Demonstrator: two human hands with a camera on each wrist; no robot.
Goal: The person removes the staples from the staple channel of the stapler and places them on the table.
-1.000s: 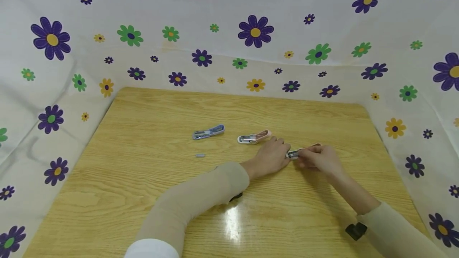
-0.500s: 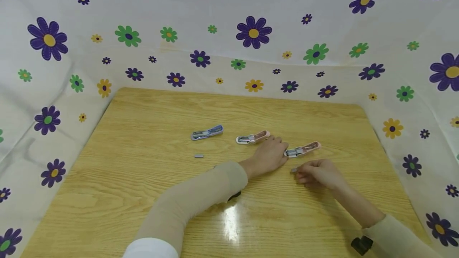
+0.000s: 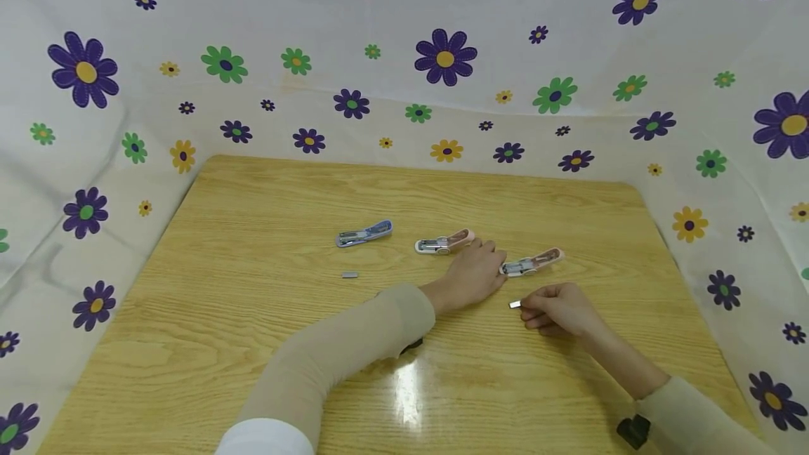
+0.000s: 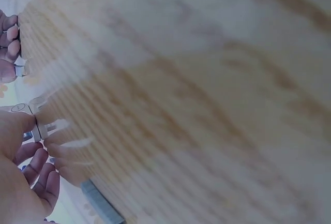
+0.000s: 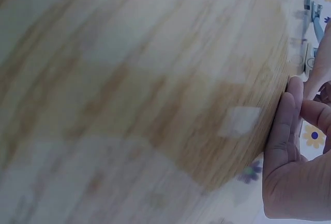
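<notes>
My left hand (image 3: 475,274) grips the front end of an opened white-and-pink stapler (image 3: 531,263) lying on the table. In the left wrist view, thumb and fingers of the left hand (image 4: 23,167) pinch its white end. Just nearer to me, my right hand (image 3: 561,309) pinches a small shiny strip of staples (image 3: 515,305) between thumb and fingertips, apart from the stapler. A second opened white-and-pink stapler (image 3: 442,243) lies beyond the left fingers, its pink arm close to them. Further left lies an opened blue stapler (image 3: 364,234), with another grey staple strip (image 3: 350,275) in front of it.
The wooden table (image 3: 221,314) reaches back to a white cloth (image 3: 379,12) printed with flowers, which also hangs at both sides. The left forearm (image 3: 341,350) lies across the front of the table. A bright light reflection shows on the wood.
My right hand has drawn back from the right stapler toward me, bringing the staple strip away, and has turned it slightly. The left hand has stayed at the stapler's front end.
</notes>
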